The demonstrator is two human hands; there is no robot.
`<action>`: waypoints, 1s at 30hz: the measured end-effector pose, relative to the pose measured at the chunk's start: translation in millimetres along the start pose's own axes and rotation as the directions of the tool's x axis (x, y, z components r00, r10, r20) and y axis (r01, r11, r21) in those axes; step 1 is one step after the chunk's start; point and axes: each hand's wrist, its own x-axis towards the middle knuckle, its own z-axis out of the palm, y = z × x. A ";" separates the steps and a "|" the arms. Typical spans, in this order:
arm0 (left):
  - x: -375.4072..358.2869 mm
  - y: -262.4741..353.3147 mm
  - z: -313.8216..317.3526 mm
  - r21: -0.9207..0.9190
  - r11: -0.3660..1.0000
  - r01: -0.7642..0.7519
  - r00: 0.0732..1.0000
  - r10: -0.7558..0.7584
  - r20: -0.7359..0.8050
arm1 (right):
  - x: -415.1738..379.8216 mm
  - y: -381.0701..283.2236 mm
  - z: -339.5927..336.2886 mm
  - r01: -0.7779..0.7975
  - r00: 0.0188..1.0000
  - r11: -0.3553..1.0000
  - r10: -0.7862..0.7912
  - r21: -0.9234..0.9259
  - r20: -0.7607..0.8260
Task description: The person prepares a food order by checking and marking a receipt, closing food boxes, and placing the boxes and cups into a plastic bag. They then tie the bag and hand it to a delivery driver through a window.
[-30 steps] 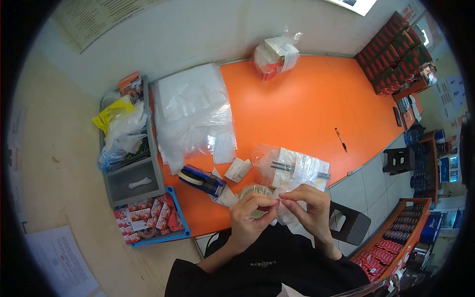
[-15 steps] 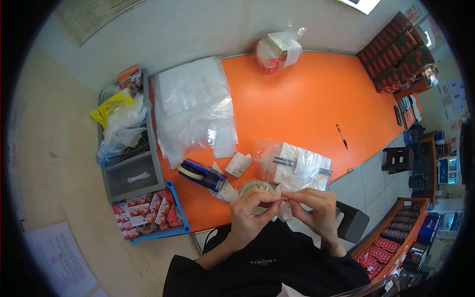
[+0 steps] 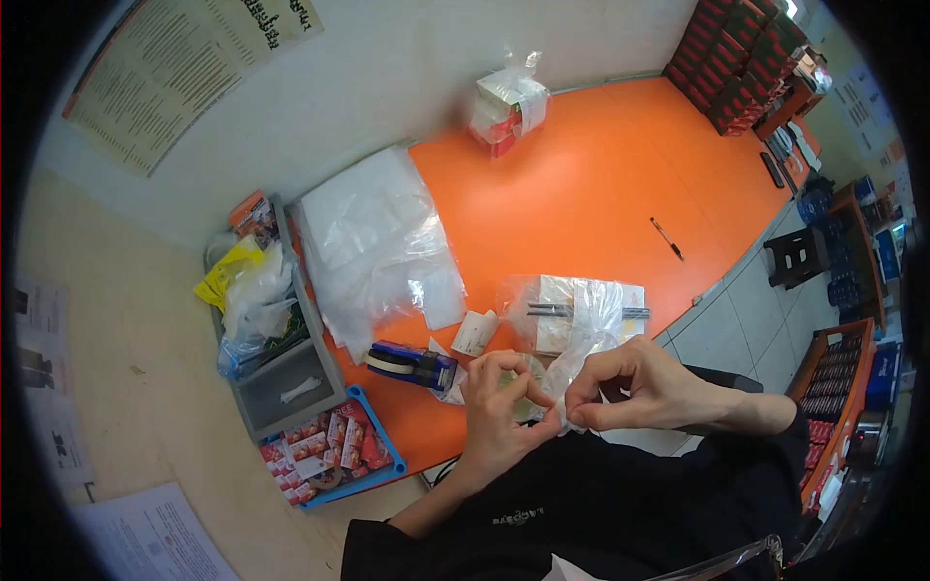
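A clear plastic bag (image 3: pixel 584 341) lies at the near edge of the orange table, around a white box (image 3: pixel 560 290) with dark, thin, straight items on top. Its gathered end comes toward me between my hands. My left hand (image 3: pixel 506 407) pinches this end with thumb and fingers, and my right hand (image 3: pixel 639 389) pinches it just to the right, fingertips almost touching. Part of the gathered end is hidden by my fingers. Behind my left hand, a pale greenish round object is partly covered. A blue tape dispenser (image 3: pixel 415 366) and a paper slip (image 3: pixel 475 333) are to the left.
A stack of clear plastic bags (image 3: pixel 373 232) covers the table's left side. Beside it stand a grey bin (image 3: pixel 281 392) and a blue tray (image 3: pixel 395 463) of red packets. Farther back are another bagged box (image 3: pixel 511 105), a pen (image 3: pixel 666 238) and stacked dark boxes (image 3: pixel 731 63).
My right hand has turned, its forearm now reaching in from the right with the elbow raised. My left fingers have spread into a loop near the bag's end. The camera view has shifted.
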 end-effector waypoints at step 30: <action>502.0 117.6 -46.5 0.104 0.835 -0.540 0.470 0.403 -0.785 | 144.6 -234.3 -431.4 0.322 -0.445 0.483 -0.682 -0.814 -0.581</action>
